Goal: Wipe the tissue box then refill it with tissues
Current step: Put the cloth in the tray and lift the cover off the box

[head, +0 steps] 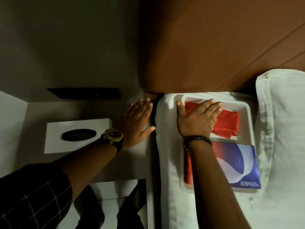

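A white tissue box (54, 141) with a dark oval slot stands on the grey bedside table (115, 164). My left hand (137, 124) lies flat on that table to the box's right, fingers straight, holding nothing. On the bed sits a white tray (247, 113). It holds a folded red cloth (229, 126) and a blue, white and red pack of tissues (239, 164). My right hand (196, 118) rests flat on the red cloth with its fingers spread.
A brown padded headboard (214, 47) rises behind the bed. A white pillow (283, 129) lies to the tray's right. A dark flat panel (85, 93) sits on the wall behind the table. Floor tiles (113, 204) show below.
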Action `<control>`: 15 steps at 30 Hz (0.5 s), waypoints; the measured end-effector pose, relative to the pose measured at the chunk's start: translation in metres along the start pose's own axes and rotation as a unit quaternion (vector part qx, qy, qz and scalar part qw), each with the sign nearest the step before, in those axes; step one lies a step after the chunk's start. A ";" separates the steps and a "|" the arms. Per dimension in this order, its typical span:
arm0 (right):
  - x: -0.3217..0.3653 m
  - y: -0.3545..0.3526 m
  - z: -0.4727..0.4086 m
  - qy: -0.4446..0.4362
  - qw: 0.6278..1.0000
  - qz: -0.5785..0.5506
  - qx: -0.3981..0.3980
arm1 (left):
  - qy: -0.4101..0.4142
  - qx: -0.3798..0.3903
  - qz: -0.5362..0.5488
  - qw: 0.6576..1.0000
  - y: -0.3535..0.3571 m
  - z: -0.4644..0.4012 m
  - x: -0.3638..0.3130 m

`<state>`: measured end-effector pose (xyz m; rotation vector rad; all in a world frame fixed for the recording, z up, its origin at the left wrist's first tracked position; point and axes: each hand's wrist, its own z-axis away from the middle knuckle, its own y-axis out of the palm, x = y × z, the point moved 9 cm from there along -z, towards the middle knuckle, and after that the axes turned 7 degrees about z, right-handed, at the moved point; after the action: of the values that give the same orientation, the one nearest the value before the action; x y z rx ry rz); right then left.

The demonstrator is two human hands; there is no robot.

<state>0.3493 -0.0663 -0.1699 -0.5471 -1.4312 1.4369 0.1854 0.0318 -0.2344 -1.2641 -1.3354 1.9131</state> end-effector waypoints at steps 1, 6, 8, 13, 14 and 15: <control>0.021 -0.004 0.012 -0.032 0.998 -0.038 -0.033 | -0.020 -0.001 0.015 1.000 -0.002 0.013 0.015; 0.094 0.009 0.076 -0.152 0.961 -0.203 -0.114 | -0.174 -0.037 0.063 0.982 -0.012 0.085 0.109; 0.123 0.060 0.098 -0.144 0.960 -0.233 -0.048 | -0.295 -0.057 0.092 0.949 -0.012 0.140 0.178; 0.131 0.197 0.128 -0.008 0.966 -0.221 0.131 | -0.500 -0.112 0.266 0.817 0.001 0.249 0.290; 0.127 0.216 0.129 0.006 0.968 -0.205 0.144 | -0.527 -0.109 0.289 0.791 0.006 0.261 0.303; 0.125 0.235 0.131 0.011 0.969 -0.192 0.157 | -0.554 -0.105 0.310 0.765 0.013 0.273 0.316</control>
<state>0.1113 0.0240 -0.3217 -0.0771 -1.1820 1.2994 -0.1986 0.1507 -0.3499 -0.5901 -1.8045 3.3605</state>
